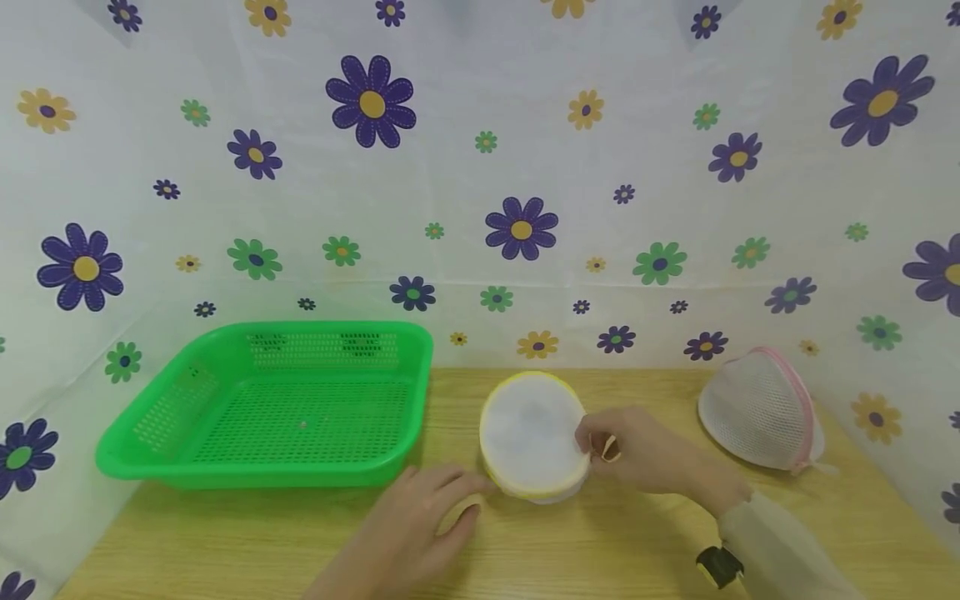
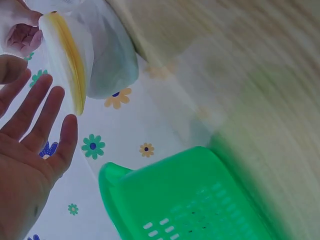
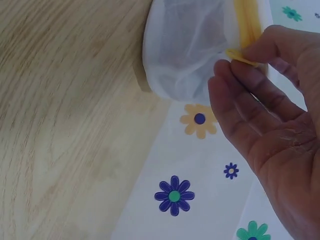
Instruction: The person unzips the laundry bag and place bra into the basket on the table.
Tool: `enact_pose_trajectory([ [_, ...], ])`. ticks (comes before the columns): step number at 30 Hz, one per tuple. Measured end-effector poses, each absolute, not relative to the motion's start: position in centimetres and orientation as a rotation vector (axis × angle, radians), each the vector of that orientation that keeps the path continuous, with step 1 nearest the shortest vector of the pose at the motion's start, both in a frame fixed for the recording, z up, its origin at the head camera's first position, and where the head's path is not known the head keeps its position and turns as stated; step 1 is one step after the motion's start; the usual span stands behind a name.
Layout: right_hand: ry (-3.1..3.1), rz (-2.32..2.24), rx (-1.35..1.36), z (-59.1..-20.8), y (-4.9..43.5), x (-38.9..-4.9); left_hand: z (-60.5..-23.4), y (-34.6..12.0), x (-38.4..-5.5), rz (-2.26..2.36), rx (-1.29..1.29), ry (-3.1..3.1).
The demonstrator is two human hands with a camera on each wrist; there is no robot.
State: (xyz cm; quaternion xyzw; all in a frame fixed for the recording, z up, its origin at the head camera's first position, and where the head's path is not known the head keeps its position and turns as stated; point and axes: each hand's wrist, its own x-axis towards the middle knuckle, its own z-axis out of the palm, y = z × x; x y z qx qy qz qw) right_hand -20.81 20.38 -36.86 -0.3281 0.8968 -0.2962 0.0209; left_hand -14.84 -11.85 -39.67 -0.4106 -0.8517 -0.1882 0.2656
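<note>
A round white laundry bag (image 1: 532, 433) with a yellow zipper (image 3: 247, 22) around its top stands on the table. At the bag's right edge, my right hand (image 1: 637, 454) pinches the yellow zipper pull (image 3: 240, 57) between thumb and forefinger. The other fingers are bent loosely beneath it in the right wrist view. My left hand (image 1: 423, 529) is at the bag's lower left, its fingertips close by the rim. In the left wrist view its fingers (image 2: 42, 117) are spread and hold nothing.
To the left stands a green plastic basket (image 1: 262, 479) with perforated sides and floor. A white mesh bag with pink trim (image 1: 757, 408) lies at the right. Behind the wooden table (image 1: 555, 558) hangs a white flowered sheet (image 1: 450, 175). A dark device (image 1: 720, 567) sits by the right sleeve.
</note>
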Motion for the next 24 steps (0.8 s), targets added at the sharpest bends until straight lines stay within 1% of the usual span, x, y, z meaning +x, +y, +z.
enact_pose_trajectory([
  [5, 2.692, -0.925, -1.071, -36.5, 19.9, -19.6, -38.7, -10.5, -15.7, -0.522, -1.106, -2.324],
  [10, 2.685, -0.922, -1.141, -36.2, 19.2, -19.0, -37.6, -9.0, -16.8, -0.49, -1.057, -2.546],
  [17, 2.754, -0.916, -1.231, -36.2, 18.8, -18.7, -37.0, -7.2, -18.1, -0.454, -1.068, -2.773],
  [24, 2.937, -0.935, -1.128, -36.8, 19.0, -18.8, -36.9, -6.5, -19.1, -0.533, -1.044, -2.971],
])
